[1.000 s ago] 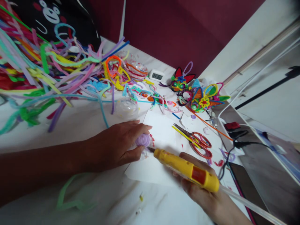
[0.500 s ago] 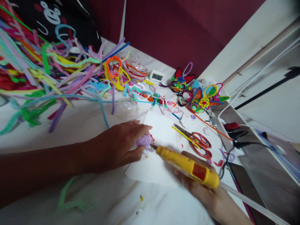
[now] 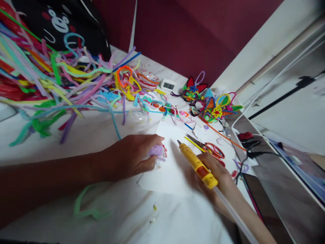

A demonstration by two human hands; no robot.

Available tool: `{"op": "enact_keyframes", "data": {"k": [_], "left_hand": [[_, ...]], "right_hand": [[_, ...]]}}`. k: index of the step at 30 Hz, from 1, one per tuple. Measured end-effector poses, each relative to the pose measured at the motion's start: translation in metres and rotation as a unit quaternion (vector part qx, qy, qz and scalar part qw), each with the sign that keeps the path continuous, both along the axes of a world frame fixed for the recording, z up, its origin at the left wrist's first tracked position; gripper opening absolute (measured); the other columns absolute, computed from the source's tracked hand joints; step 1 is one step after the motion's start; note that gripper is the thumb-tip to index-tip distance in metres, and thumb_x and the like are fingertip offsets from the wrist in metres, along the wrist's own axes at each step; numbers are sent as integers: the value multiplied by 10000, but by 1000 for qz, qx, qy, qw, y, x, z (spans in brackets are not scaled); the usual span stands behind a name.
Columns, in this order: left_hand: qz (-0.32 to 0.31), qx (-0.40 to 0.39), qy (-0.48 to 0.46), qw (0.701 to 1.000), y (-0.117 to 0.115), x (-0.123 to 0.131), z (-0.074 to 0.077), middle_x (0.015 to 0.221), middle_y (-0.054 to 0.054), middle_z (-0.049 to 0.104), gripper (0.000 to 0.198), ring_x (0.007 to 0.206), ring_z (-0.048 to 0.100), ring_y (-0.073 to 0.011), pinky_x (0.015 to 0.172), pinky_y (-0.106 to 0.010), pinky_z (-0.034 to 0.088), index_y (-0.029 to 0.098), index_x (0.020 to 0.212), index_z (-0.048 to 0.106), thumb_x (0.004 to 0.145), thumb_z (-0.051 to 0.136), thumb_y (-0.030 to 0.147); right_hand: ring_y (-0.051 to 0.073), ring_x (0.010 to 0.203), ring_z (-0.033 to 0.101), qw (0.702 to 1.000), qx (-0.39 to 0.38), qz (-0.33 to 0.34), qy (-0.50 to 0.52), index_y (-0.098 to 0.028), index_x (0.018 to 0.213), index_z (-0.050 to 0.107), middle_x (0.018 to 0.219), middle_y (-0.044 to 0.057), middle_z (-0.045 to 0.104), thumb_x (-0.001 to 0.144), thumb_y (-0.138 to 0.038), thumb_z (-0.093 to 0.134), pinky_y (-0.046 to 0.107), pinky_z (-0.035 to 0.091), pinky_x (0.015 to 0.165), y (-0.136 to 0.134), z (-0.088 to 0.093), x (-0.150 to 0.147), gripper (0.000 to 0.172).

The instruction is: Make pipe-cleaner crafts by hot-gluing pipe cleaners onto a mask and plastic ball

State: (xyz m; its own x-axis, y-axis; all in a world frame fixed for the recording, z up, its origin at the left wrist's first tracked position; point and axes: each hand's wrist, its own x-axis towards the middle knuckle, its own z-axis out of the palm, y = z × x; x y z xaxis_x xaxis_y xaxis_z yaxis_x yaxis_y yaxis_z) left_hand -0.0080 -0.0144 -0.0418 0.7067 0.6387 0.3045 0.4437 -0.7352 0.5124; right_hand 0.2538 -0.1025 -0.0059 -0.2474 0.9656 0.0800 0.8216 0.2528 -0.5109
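My left hand [image 3: 132, 156] lies on the white table, fingers curled around a small purple pipe-cleaner coil [image 3: 156, 150] at the edge of a white paper sheet [image 3: 172, 169]. My right hand [image 3: 215, 176] grips a yellow glue gun [image 3: 196, 164] with a clear glue stick [image 3: 233, 213] trailing from its back. The nozzle points up and away, a short gap right of the coil.
A heap of coloured pipe cleaners [image 3: 58, 81] fills the left and back. Red-handled scissors [image 3: 210, 149] lie right of the paper. Finished pipe-cleaner figures [image 3: 215, 106] and a small digital clock [image 3: 169, 84] stand behind. Black cables [image 3: 254, 154] run at right. A green pipe cleaner [image 3: 88, 210] lies near me.
The glue gun's nozzle was at the purple coil; my right hand has now drawn it back to the right and tilted it upward. My left hand keeps hold of the coil.
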Motion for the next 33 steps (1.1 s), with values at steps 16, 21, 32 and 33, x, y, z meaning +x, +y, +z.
{"op": "enact_keyframes", "data": {"k": [16,21,32,33], "left_hand": [[-6,8,-21,1000,-1,0,7,977,-64,676,315,903,659,-225,763,-301,481,183,1138,517,829,482,233],[-8,11,-30,999,-2,0,7,879,-52,671,286,827,655,-223,722,-300,474,185,1099,531,820,496,239],[-3,5,-32,999,-2,2,5,856,-37,665,281,810,648,-209,717,-285,460,184,1093,534,820,493,235],[-3,4,-32,999,-2,2,5,857,-37,665,278,816,647,-210,722,-286,460,185,1090,534,821,492,238]], "right_hand": [[241,1019,570,991,86,99,-28,-171,1020,643,1034,109,609,856,-226,606,422,475,908,10,20,-44,177],[220,869,581,985,110,125,-56,-168,924,648,891,80,635,872,-195,595,400,462,811,29,10,-60,79],[167,778,577,988,82,126,-39,-177,806,618,803,29,628,850,-118,593,304,445,735,44,12,-61,78],[162,763,578,989,76,125,-36,-177,798,621,791,26,630,843,-112,600,292,444,716,46,12,-61,82]]}}
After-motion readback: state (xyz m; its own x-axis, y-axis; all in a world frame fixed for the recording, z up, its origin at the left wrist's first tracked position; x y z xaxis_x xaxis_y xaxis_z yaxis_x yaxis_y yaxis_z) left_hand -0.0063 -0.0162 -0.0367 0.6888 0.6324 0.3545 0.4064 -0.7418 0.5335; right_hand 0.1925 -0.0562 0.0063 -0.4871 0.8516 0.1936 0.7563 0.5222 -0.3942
